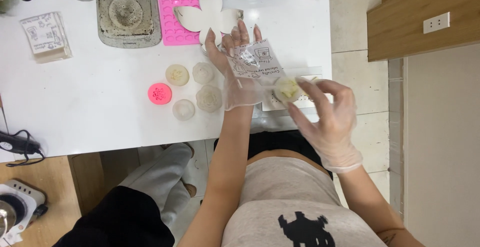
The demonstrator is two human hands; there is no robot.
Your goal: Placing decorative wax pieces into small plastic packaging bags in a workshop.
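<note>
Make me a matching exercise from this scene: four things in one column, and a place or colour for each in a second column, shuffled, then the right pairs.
Things:
1. clear printed bag
2. pale flower-shaped piece
3. round pink piece
4. pink silicone mould

Places or colours:
A. lies alone on the white table, left of four pale round pieces
B. pinched in the fingertips of the right hand
C. held up by the left hand
D. partly under a white flower-shaped cutout at the far edge

Pairs: 1-C, 2-B, 3-A, 4-D
</note>
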